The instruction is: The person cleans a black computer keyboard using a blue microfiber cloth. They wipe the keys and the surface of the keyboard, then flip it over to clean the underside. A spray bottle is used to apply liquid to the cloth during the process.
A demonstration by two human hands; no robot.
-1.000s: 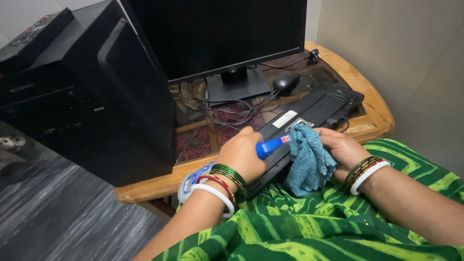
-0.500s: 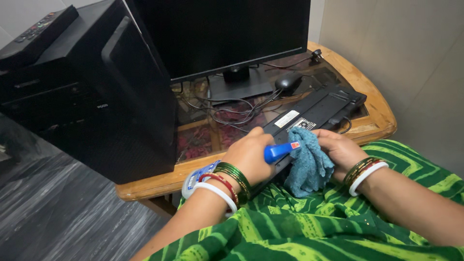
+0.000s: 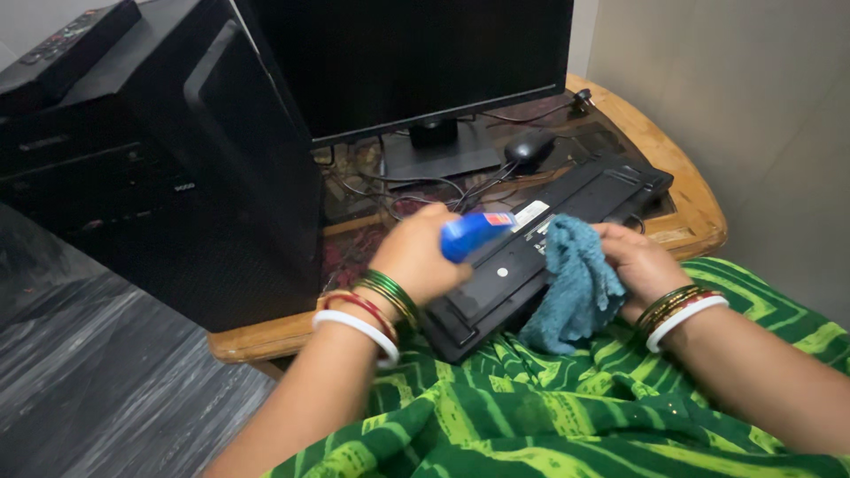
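So the black keyboard is flipped underside-up, running diagonally from frame centre toward the upper right, near end resting on the lap. A blue spray bottle sits just above its middle, and a crumpled teal cloth drapes over its lower-right edge.

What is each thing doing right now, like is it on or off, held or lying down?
Black flat keyboard: upside down, tilted off the table.
Blue plastic bottle: held in left hand.
Teal cloth: bunched in right hand.
Black monitor: screen dark.
Black mouse: lying untouched.
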